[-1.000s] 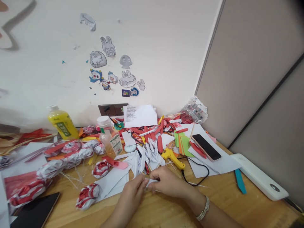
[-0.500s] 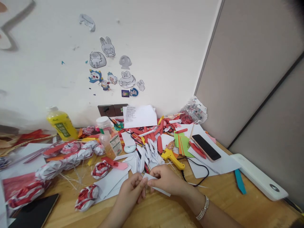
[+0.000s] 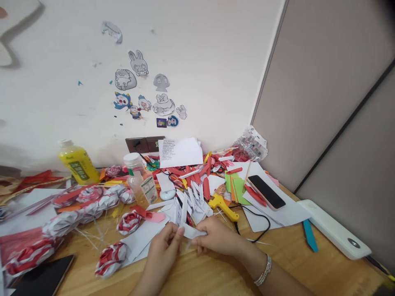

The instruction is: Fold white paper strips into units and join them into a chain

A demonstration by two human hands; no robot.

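Note:
A small white strip of paper [image 3: 191,232] is stretched between my two hands, low in the middle of the view. My left hand [image 3: 167,243] pinches its left end between thumb and fingers. The right end is gripped by my right hand [image 3: 216,237], which has a beaded bracelet on its wrist. Just beyond my hands lies a heap of folded white paper pieces [image 3: 197,201]. Flat white sheets [image 3: 140,238] lie to the left, with a red-and-white paper flower [image 3: 111,259] at their near corner.
A yellow glue gun [image 3: 224,207] with a black cord lies right of the heap. A phone [image 3: 267,191] rests on paper further right, near a white lamp-like bar [image 3: 335,230]. A clear jar [image 3: 140,181] and a yellow drink bottle [image 3: 78,162] stand at left.
My hands have moved slightly apart. The paper strip, earlier sticking out beneath my right hand, now spans the gap between them.

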